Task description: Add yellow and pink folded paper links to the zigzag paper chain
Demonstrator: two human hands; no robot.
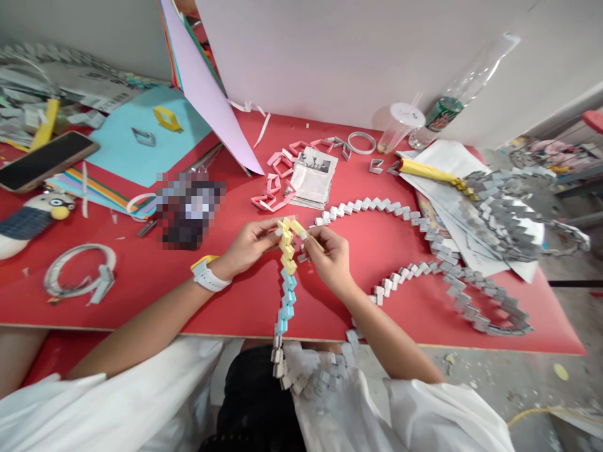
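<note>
A zigzag chain of folded paper (pixel 287 301) runs from my hands down over the table edge to my lap, yellow at the top, then light blue, then grey-white. My left hand (pixel 252 245) pinches the yellow end of this chain. In my right hand (pixel 332 257), thumb and fingers are closed on a folded yellow paper strip (pixel 299 230), whose tip meets or nearly meets the chain's end; I cannot tell whether it is slotted in. Just behind my hands lie pink folded paper links (pixel 281 164) and a stack of newsprint pieces (pixel 315 176).
More grey-white chain (pixel 400 273) loops over the right side of the red table (pixel 188 307). At the back right stand a plastic cup (pixel 406 119) and a bottle (pixel 445 113). Leftward are coloured paper sheets (pixel 141 147), a phone (pixel 47 160), a plush toy (pixel 32 216) and a pale ring (pixel 56 267).
</note>
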